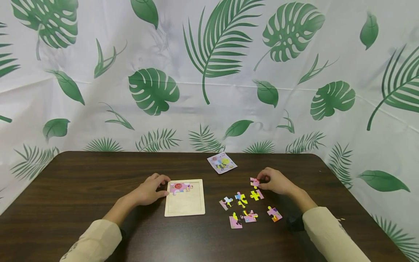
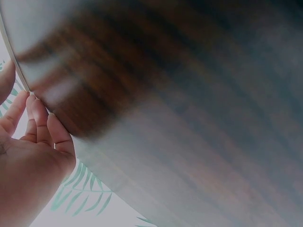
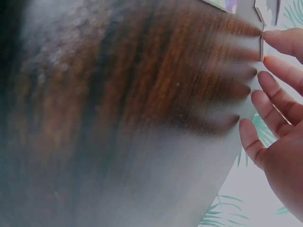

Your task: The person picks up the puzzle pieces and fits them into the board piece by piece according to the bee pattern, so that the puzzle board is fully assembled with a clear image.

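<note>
A square, pale wooden puzzle tray lies left of centre on the table, with joined pink puzzle pieces along its upper left. At the tray's left side is my left hand, its index finger by the top corner and its thumb at the edge. In the left wrist view, the fingertips rest low at the tabletop. My right hand pinches a pink puzzle piece between thumb and index finger, low at the table. The other right fingertips touch down beside it.
Several loose puzzle pieces are scattered between the tray and my right hand, one piece nearest the right forearm. Farther back lies a square picture card with a bee. A leaf-patterned curtain hangs behind the dark wooden table.
</note>
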Tool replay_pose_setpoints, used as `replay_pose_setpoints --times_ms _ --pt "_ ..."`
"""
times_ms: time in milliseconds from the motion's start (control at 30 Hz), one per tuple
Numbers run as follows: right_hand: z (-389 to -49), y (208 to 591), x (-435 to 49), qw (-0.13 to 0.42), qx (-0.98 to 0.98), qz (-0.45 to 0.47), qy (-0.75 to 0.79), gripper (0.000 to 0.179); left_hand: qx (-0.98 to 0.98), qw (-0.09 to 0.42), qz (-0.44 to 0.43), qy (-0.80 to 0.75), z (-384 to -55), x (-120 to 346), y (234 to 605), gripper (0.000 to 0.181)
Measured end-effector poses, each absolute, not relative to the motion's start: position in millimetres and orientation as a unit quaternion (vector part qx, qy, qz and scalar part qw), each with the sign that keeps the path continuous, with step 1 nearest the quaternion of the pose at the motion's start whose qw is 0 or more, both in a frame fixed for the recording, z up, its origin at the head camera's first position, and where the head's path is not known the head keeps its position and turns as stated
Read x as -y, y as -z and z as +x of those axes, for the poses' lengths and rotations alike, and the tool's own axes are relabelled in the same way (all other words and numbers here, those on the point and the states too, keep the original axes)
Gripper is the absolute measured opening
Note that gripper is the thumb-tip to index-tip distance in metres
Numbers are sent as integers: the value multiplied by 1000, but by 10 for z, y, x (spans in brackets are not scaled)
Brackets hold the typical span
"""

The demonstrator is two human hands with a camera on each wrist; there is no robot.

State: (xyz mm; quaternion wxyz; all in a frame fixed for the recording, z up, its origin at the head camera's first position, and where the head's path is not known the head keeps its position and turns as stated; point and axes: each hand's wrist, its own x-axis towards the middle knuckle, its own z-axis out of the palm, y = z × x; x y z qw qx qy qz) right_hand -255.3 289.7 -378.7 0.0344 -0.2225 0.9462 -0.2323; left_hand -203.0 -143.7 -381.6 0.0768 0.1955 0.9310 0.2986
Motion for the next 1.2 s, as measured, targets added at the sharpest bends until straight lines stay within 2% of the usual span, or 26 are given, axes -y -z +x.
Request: replay_pose_setpoints --times_ms 1200 --pt "-2563 3812 -2870 30 -949 -223 222 18 -933 80 192 -293 -2038 1433 3807 32"
